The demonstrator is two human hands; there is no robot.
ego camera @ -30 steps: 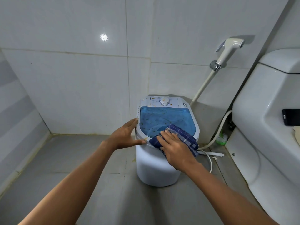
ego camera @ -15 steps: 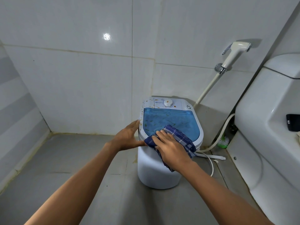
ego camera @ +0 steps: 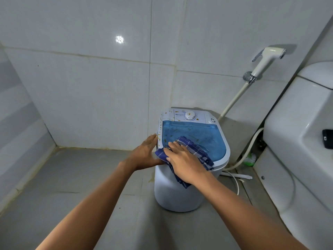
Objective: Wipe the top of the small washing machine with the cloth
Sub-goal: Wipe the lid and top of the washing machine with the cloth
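Since a second earlier, the right hand [ego camera: 183, 164] had slid the blue checked cloth [ego camera: 195, 152] leftward across the small white washing machine's [ego camera: 173, 192] translucent blue lid [ego camera: 201, 137], toward its near left corner. Its fingers lay flat on the cloth. The left hand [ego camera: 145, 154], fingers straight, braced the machine's left rim.

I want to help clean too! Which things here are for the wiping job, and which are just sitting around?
For the job:
- small washing machine
- checked cloth
- right hand, pressing the cloth
- left hand, steadying the machine

Just lying about:
- spray nozzle on the wall
- toilet
- white hose
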